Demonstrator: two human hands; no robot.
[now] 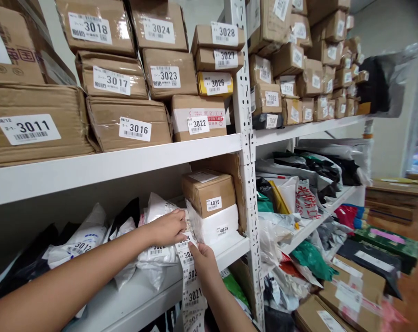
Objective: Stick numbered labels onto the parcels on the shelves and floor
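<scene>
A long strip of numbered barcode labels point(194, 295) hangs down in front of the lower shelf, its printed numbers running through the 3020s. My left hand point(170, 227) is closed with curled fingers at the strip's upper end, close to a label ending in 24. Just below and to the right, my right hand point(205, 258) pinches the strip's edge between thumb and fingers. Behind both hands, a white plastic parcel point(145, 258) lies on the shelf, its label partly covered by my left hand. Beside it stand a white parcel labelled 4038 point(231, 217) and a brown box labelled 4039 point(198, 191).
Overhead, the upper shelf edge point(126, 171) bears stacked labelled boxes, such as box 3016 point(105, 117). A white perforated post point(247, 184) rises right of my hands. Farther right are bagged parcels point(309, 168) on shelves and cartons point(364, 281) on the floor.
</scene>
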